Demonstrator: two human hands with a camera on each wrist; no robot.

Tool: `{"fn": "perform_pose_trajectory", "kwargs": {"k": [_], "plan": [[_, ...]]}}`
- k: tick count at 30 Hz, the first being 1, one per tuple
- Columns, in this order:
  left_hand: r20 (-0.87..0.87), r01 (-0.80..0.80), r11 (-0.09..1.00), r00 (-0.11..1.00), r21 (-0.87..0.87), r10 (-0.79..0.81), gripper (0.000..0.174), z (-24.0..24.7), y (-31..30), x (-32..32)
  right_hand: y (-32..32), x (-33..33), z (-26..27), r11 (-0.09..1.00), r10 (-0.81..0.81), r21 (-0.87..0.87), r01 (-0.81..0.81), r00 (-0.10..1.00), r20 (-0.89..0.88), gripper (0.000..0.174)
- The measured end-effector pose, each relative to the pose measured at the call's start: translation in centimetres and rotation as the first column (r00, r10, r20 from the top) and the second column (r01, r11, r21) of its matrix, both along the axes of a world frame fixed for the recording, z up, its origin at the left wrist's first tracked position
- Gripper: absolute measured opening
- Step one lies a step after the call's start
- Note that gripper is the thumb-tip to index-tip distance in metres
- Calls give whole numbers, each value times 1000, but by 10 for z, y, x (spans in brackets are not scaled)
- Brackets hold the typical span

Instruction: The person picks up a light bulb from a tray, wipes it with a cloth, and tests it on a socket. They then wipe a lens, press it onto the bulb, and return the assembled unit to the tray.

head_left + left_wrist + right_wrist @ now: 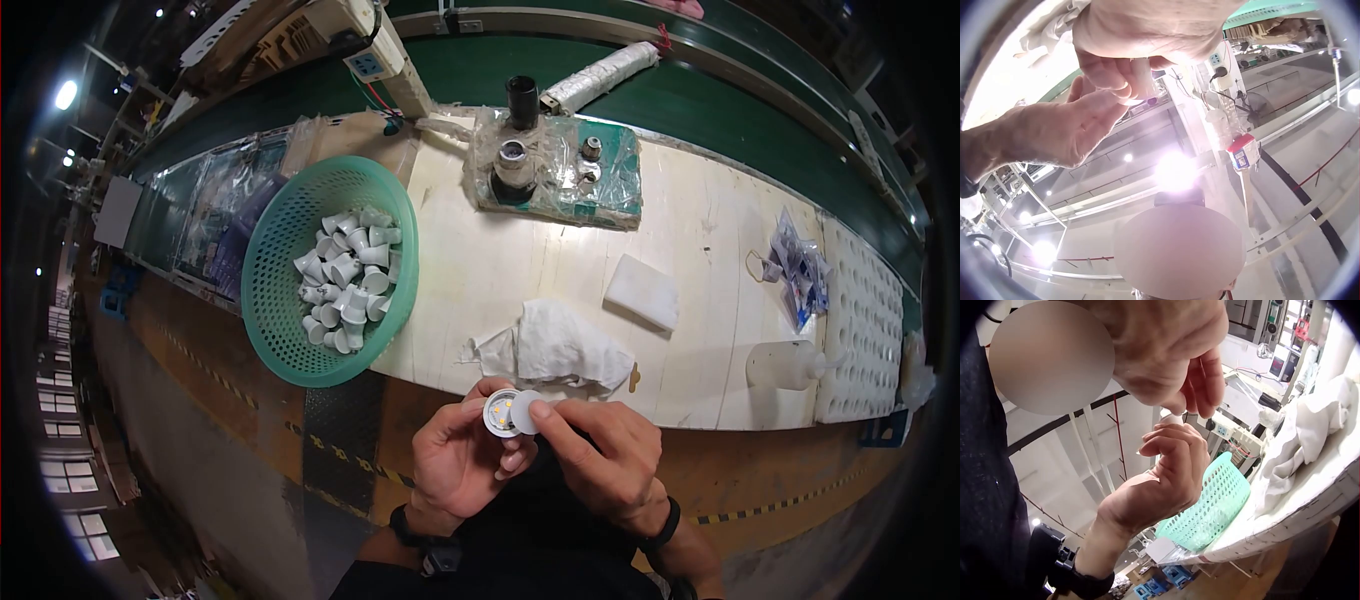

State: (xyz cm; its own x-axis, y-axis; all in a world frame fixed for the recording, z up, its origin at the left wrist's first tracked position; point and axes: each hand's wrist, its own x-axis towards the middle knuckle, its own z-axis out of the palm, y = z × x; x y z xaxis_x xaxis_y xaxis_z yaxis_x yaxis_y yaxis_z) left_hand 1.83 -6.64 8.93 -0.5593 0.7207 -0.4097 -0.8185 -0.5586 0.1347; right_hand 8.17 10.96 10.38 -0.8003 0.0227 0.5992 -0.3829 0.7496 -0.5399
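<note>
My left hand holds a small white LED bulb housing, its round end turned up so that several yellow LED chips show inside. Between thumb and finger, my right hand pinches a thin white disc. The disc overlaps the right part of the housing's opening, leaving the left part uncovered. In the left wrist view the housing appears side-on as a pale cup, with the fingertips of both hands close around its rim. In the right wrist view the fingers hide most of it.
A green perforated basket with many white cups stands on the left. A crumpled white cloth and a white foam block lie on the worktable. Behind is a plastic-wrapped fixture; a holed white tray lies right.
</note>
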Motion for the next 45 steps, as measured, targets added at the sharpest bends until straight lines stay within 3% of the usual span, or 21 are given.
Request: {"fn": "perform_pose_trajectory", "kwargs": {"k": [15, 18, 19, 21, 24, 28, 31, 37, 40, 43, 45], "plan": [[4, 11, 1000, 1000, 0, -11, 34, 0, 0, 0, -4, -1, 0, 999, -33, -33, 32, 999, -19, 49], [-17, 7, 1000, 1000, -13, -8, 34, 0, 0, 1, -3, -1, 2, 999, -21, -36, 21, 1000, 2, 42], [-28, 5, 1000, 1000, -20, -6, 34, 0, 1, 1, -5, 1, 3, 972, -16, -233, 39, 995, 103, 36], [-60, 10, 1000, 998, -13, -11, 34, 1, 2, 1, -11, 8, 3, 808, 48, -575, 132, 957, 287, 26], [-103, 19, 1000, 994, -5, -19, 34, 3, 5, 1, -9, 7, 8, 230, 299, -924, 304, 882, 364, 21], [-110, 18, 1000, 994, 12, -16, 35, 3, 6, 0, 0, 8, 8, 127, 364, -926, 357, 851, 378, 24], [-110, 22, 1000, 994, -4, -23, 36, 3, 7, 1, 3, 7, 7, 109, 386, -917, 384, 834, 395, 25], [-127, 6, 978, 991, -206, -33, 35, 10, 10, 1, 1, 9, 7, 173, 335, -905, 389, 841, 425, 24], [-138, 4, 977, 990, -213, -34, 37, 8, 10, 1, 1, 9, 7, 323, 275, -902, 287, 883, 380, 23], [-141, 23, 984, 989, -178, -49, 38, 6, 10, 2, 0, 8, 1, 788, 27, -602, 126, 971, 238, 27], [-215, 30, 972, 973, -234, -82, 38, 5, 13, 4, 0, 4, -3, 947, -39, -314, 60, 997, 73, 34]]}}
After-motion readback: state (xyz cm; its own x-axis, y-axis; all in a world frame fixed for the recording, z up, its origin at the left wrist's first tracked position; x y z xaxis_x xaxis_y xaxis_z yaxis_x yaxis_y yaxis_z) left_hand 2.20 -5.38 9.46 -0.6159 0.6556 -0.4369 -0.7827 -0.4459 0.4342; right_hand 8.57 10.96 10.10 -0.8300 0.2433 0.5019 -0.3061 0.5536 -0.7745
